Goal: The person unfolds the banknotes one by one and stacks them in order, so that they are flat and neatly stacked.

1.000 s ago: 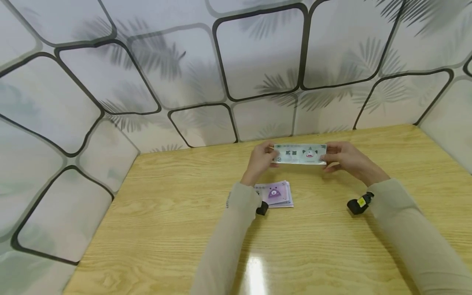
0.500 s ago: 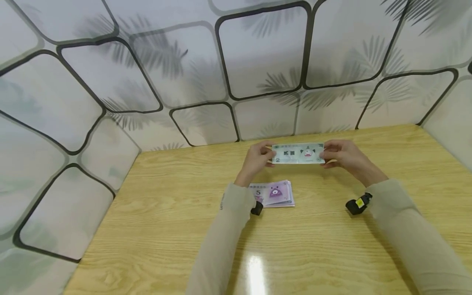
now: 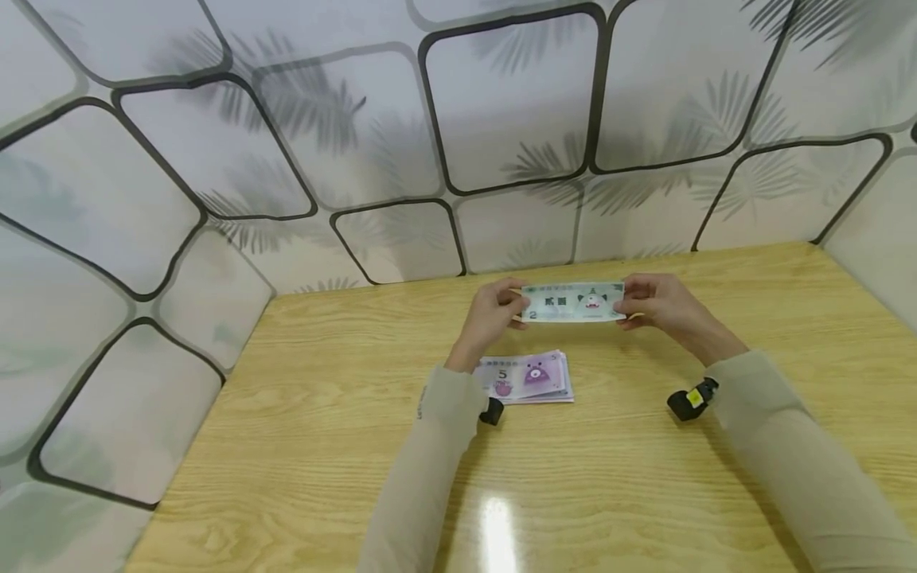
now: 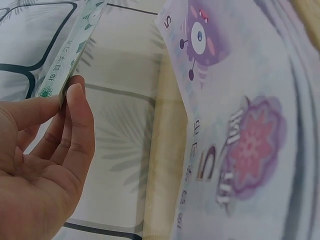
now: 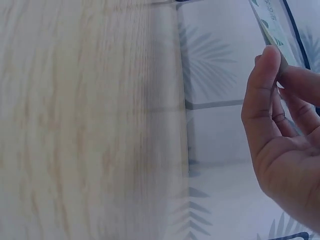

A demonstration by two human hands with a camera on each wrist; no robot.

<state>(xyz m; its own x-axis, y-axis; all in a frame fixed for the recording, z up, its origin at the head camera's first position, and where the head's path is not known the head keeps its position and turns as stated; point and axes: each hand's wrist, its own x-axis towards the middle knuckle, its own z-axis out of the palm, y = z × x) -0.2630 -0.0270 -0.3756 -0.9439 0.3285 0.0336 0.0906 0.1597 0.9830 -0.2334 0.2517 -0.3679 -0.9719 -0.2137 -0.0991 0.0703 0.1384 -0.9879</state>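
A green play banknote (image 3: 573, 302) marked 2, with a small cartoon monster printed on it, is stretched flat between both hands over the far part of the table. My left hand (image 3: 493, 314) pinches its left end between thumb and fingers. At the opposite end, my right hand (image 3: 662, 310) pinches it the same way. Nearer me lies a stack of purple play banknotes (image 3: 530, 376) marked 5, its left part hidden behind the left wrist. The left wrist view shows this purple stack (image 4: 245, 115) close up beside the left hand (image 4: 50, 150).
Beneath the hands is a wooden table (image 3: 322, 414). A patterned wall covering (image 3: 516, 103) with dark outlines and leaf prints rises behind it and on both sides. Small black cameras (image 3: 691, 399) are strapped at the wrists.
Both hands have shifted slightly left together with the green banknote. More of the purple stack shows now that the left forearm has moved left.
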